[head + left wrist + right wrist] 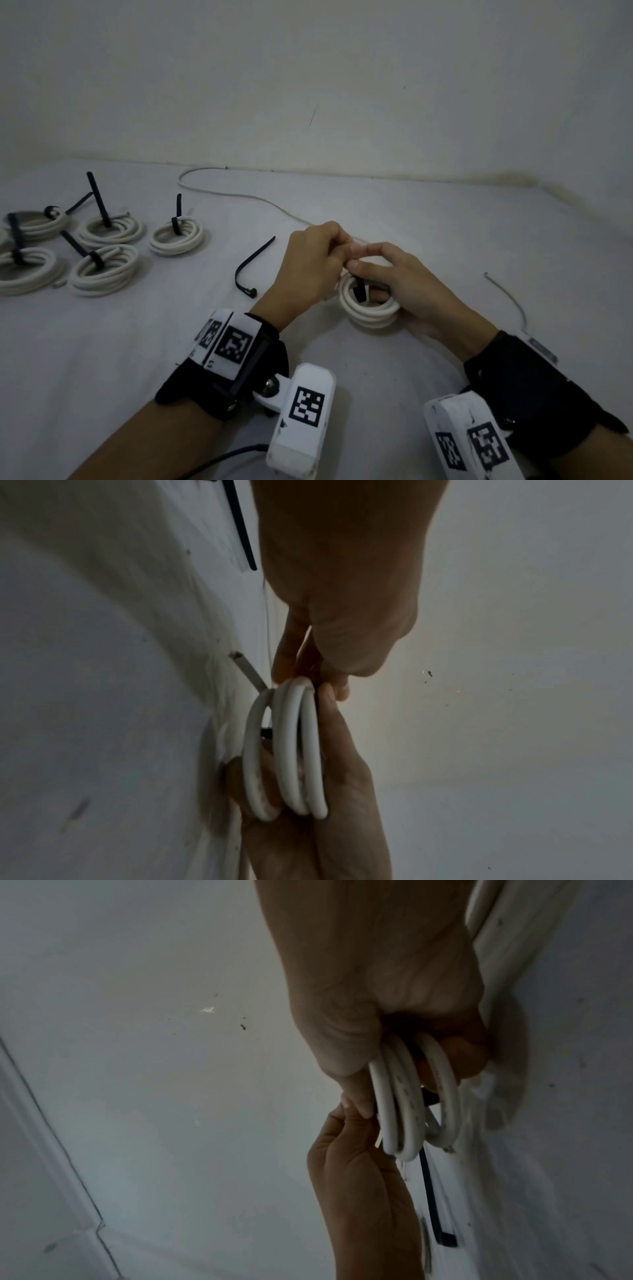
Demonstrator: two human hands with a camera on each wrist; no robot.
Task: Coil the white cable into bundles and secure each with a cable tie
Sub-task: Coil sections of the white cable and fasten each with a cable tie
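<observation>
Both hands meet mid-worktop (445,219): right hand (414,291) grips the white cable coil (368,310), left hand (308,267) pinches the black cable tie (359,291) on it. Spare tie (250,270) just left; five tied bundles (102,270) far left; loose cable (239,195) runs toward the wall edge; bare room right.

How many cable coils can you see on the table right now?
6. Five tied coils sit at the left: back-left, back-middle, rightmost, front-left, front-middle. The sixth coil is held by the left hand and right hand. The left edge may hide more.
</observation>
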